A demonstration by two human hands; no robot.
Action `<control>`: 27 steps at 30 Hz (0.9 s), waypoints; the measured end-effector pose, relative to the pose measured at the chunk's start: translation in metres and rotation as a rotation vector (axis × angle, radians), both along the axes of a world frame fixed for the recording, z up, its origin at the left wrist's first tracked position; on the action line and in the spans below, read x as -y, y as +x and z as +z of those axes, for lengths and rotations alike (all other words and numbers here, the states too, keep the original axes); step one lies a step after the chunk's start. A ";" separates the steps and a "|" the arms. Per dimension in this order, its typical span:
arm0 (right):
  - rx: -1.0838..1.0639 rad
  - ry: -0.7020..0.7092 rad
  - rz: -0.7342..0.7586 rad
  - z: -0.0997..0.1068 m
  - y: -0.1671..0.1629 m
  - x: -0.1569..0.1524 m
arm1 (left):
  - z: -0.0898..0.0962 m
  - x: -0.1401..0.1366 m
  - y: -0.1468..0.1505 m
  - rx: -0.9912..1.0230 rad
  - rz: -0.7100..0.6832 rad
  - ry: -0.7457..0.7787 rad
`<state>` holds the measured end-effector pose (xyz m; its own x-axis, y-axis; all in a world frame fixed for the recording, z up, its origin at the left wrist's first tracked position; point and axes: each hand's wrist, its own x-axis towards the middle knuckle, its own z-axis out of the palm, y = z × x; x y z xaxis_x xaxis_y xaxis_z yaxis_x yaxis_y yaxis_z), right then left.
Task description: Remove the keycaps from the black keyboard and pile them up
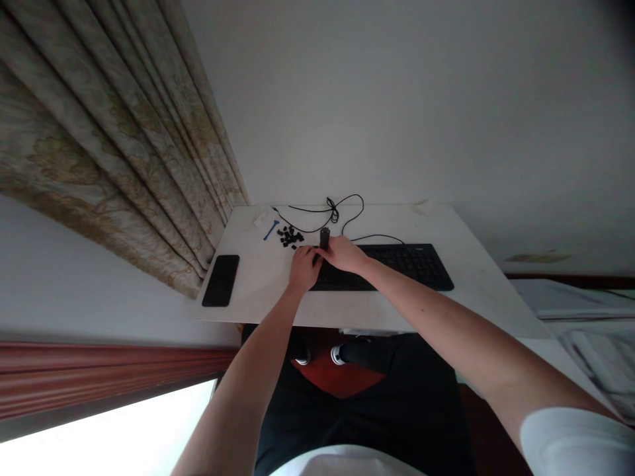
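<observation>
Near edge of desk (pixel 258 301): phone (pixel 221 281) lies flat at left, screen dark. Keyboard (pixel 397 264) lies flat on the desk, ahead of the person — black, low, full rows of dark keys, left part covered by the hands. Small pale mark at its far right corner, too small to read. Left hand (pixel 303 266) is over the keyboard's left end, fingers bent together; cannot tell if they grip anything. Right hand (pixel 342 253) has fingers closed around a black tool (pixel 324 238), upright, blunt round end up, lower end hidden. Beyond, left: loose black pieces (pixel 289 237) in a scatter, then a slim blue stick (pixel 271 230). Black cable (pixel 333 211) — looped, partly bundled — runs near the wall (pixel 347 132).
</observation>
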<state>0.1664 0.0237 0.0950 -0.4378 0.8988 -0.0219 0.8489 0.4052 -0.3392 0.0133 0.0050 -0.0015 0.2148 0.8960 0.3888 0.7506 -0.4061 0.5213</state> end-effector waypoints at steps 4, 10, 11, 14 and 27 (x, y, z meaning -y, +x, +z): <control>0.024 0.024 0.045 -0.001 -0.001 -0.001 | 0.000 0.000 0.000 -0.003 -0.002 0.002; 0.027 0.026 0.036 0.000 -0.002 0.000 | 0.000 0.000 0.000 -0.020 -0.014 0.013; 0.037 0.027 0.027 0.000 -0.002 0.000 | 0.000 0.000 0.000 -0.021 -0.012 0.013; 0.048 0.032 0.020 0.000 -0.002 0.001 | 0.000 0.000 0.000 -0.024 -0.011 0.012; 0.024 0.006 -0.011 0.002 -0.004 -0.003 | 0.004 0.000 0.000 0.009 -0.050 0.002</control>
